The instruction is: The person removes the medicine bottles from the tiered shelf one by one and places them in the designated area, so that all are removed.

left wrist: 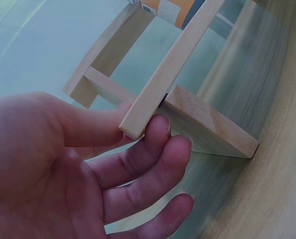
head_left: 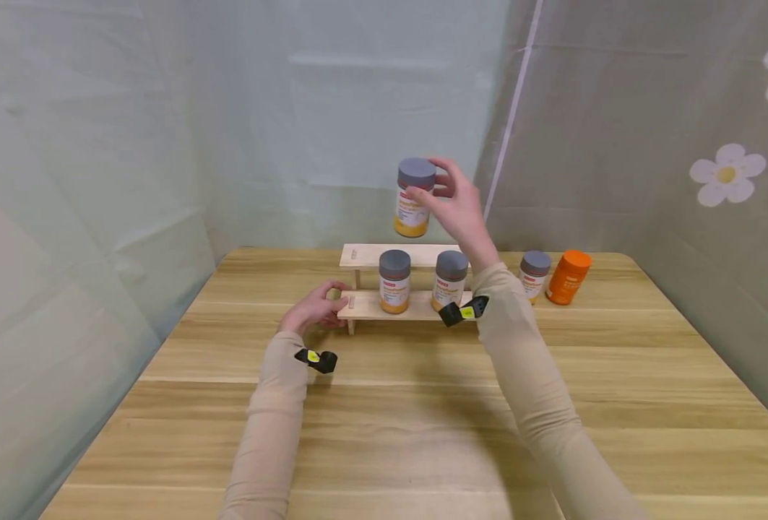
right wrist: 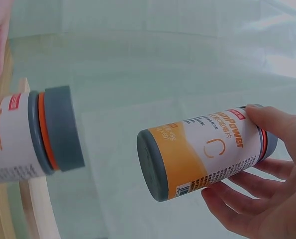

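Note:
A supplement bottle (right wrist: 207, 149) with a grey lid and a white and yellow label is gripped between the thumb and fingers of my right hand (head_left: 455, 202). It hangs in the air above the upper board (head_left: 377, 255) of a two-step wooden rack. My left hand (head_left: 317, 307) pinches the left end of the rack's lower board (left wrist: 170, 64), thumb on one face and fingertips on the other. Two more grey-lidded bottles, one on the left (head_left: 394, 282) and one on the right (head_left: 451, 278), stand upright on that lower board; my right sleeve partly overlaps the right one.
Right of the rack, another grey-lidded bottle (head_left: 534, 274) stands on the wooden table (head_left: 370, 426), partly behind my right sleeve. Beside it an orange bottle (head_left: 569, 278) leans slightly. Pale cloth (head_left: 357, 108) hangs behind the table, and a grey flowered cloth (head_left: 618, 144) hangs at the right.

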### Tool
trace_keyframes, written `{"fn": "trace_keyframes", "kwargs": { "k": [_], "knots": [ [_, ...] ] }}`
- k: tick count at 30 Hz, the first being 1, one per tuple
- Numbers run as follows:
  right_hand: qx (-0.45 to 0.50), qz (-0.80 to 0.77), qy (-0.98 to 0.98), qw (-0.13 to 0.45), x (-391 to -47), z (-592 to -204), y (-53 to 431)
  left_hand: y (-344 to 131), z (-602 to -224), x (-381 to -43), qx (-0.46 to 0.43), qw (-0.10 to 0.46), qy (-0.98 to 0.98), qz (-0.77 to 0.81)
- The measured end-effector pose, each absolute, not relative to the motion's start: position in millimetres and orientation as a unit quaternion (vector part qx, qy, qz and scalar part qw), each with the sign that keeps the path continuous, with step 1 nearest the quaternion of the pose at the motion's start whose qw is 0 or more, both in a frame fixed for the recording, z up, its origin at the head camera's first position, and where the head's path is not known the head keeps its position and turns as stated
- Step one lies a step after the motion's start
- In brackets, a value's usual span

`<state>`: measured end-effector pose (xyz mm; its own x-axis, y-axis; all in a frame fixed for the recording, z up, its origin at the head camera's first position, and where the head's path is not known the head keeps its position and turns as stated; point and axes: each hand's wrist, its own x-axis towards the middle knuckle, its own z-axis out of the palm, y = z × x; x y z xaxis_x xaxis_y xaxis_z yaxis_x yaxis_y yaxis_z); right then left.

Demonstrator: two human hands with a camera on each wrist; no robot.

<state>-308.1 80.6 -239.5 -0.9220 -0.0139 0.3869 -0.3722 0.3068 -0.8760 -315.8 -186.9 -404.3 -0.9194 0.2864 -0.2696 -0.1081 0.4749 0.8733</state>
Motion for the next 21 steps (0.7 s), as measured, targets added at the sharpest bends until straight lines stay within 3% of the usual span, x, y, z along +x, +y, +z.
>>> {"fn": "trace_keyframes", "kwargs": {
  "k": [21],
  "knots": [
    [0.078,0.565,-0.802,0.177,-317.7,-257.6,113.5,-188.4,-404.2,-314.4,0.05,0.196,0.823,0.531]
  ]
}}
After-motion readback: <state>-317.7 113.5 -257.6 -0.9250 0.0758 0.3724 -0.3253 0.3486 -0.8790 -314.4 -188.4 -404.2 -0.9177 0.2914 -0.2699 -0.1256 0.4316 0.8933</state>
